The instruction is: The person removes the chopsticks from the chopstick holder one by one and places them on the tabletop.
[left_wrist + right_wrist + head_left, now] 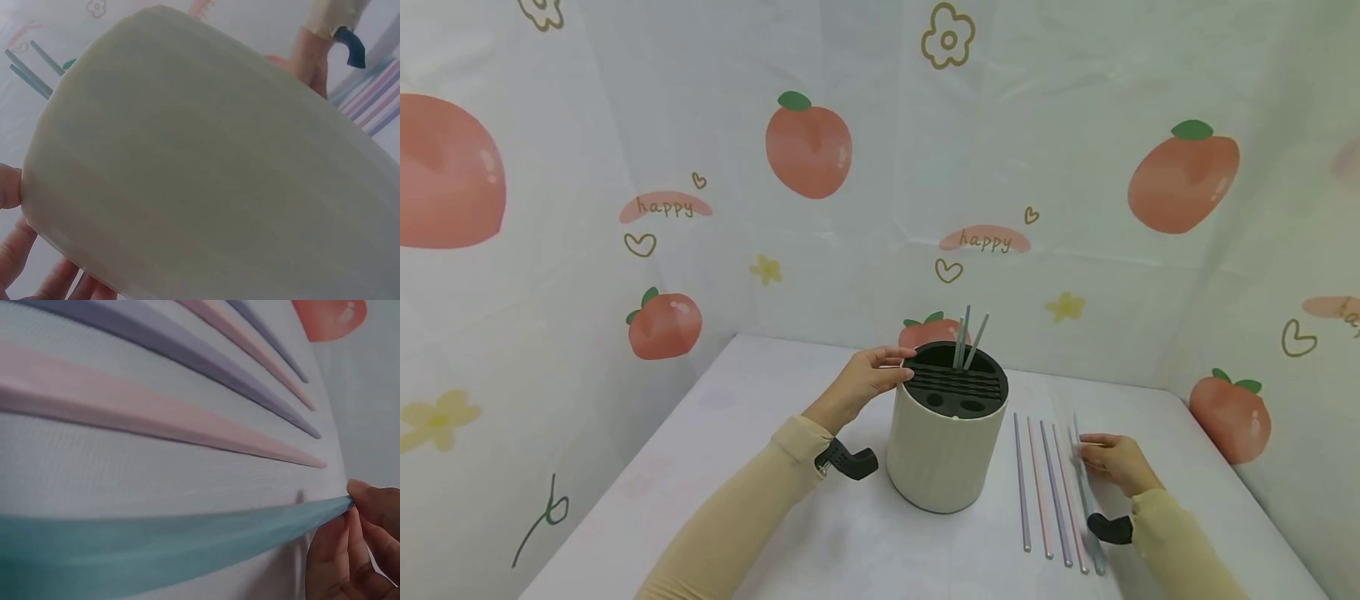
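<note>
Right wrist view: my right hand pinches the teal chopstick; my left hand, straight-fingered, should steady the knife block between them.

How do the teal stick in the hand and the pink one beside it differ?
The teal stick is blue-green, the pink stick pale pink. The right hand pinches the teal stick near its thin end; the pink stick lies untouched on the table. Both are slim and taper.

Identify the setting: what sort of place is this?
Likely a staged tabletop set: a fruit-printed backdrop behind a white table bearing a utensil holder and slender sticks.
</note>
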`<act>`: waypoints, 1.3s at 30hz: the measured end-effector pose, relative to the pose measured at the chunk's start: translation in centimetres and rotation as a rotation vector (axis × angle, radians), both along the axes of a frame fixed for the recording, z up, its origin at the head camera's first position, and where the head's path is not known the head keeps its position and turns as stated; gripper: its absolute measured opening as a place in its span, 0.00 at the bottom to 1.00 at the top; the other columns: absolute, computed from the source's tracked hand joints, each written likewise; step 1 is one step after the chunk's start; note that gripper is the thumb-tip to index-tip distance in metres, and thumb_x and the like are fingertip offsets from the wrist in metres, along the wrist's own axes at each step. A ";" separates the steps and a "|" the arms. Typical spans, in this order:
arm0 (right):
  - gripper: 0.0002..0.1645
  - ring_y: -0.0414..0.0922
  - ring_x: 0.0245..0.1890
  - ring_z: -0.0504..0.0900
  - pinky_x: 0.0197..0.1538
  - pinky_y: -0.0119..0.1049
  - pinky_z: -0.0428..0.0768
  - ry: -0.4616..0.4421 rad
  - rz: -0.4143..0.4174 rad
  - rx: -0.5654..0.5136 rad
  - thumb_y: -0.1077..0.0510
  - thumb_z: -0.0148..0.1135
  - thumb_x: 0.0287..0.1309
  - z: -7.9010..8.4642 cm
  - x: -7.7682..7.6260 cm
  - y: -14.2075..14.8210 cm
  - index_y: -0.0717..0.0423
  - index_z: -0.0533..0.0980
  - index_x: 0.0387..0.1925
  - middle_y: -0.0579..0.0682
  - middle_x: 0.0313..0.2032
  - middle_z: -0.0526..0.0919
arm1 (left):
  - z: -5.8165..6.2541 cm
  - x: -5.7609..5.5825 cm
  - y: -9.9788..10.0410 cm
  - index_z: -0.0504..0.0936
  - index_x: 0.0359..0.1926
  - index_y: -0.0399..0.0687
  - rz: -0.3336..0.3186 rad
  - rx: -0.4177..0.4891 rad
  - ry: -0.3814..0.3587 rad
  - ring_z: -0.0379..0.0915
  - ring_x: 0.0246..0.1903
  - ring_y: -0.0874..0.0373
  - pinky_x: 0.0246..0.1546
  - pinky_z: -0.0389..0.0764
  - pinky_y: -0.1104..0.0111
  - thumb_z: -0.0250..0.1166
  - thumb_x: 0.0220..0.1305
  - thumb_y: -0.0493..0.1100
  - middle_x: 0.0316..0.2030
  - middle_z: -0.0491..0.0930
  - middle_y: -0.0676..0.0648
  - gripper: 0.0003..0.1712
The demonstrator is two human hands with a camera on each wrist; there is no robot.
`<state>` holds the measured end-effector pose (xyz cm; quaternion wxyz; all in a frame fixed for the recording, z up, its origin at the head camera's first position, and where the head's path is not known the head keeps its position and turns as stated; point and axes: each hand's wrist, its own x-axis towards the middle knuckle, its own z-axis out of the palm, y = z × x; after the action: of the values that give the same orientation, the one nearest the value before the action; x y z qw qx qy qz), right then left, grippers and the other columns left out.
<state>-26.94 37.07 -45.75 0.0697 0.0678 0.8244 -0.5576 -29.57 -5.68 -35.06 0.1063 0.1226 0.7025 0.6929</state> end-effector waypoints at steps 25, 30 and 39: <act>0.26 0.37 0.25 0.78 0.31 0.29 0.83 -0.068 -0.067 0.070 0.68 0.67 0.53 -0.1 -0.4 -1.1 0.82 0.68 0.50 0.47 0.27 0.80 | 0.1 0.1 -0.1 0.78 0.58 0.43 -0.011 -0.005 0.009 0.65 0.63 0.48 0.63 0.72 0.59 0.65 0.62 0.36 0.63 0.67 0.39 0.22; 0.25 0.37 0.25 0.78 0.30 0.29 0.83 -0.068 -0.061 0.053 0.69 0.66 0.53 -0.1 -0.4 -1.1 0.82 0.68 0.49 0.47 0.26 0.80 | 0.0 0.0 -0.1 0.78 0.58 0.43 -0.013 -0.007 0.018 0.66 0.63 0.48 0.63 0.72 0.58 0.65 0.62 0.36 0.63 0.67 0.39 0.21; 0.28 0.38 0.27 0.79 0.32 0.29 0.83 -0.085 -0.073 0.069 0.65 0.67 0.56 0.2 -0.4 -1.1 0.81 0.67 0.51 0.48 0.29 0.80 | 0.1 0.2 0.0 0.78 0.58 0.42 -0.015 -0.005 0.013 0.65 0.63 0.48 0.64 0.72 0.58 0.65 0.63 0.36 0.63 0.68 0.39 0.21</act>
<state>-27.34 35.99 -45.55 0.0817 0.1237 0.8363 -0.5278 -29.40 -5.71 -34.94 0.1071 0.1320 0.7041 0.6894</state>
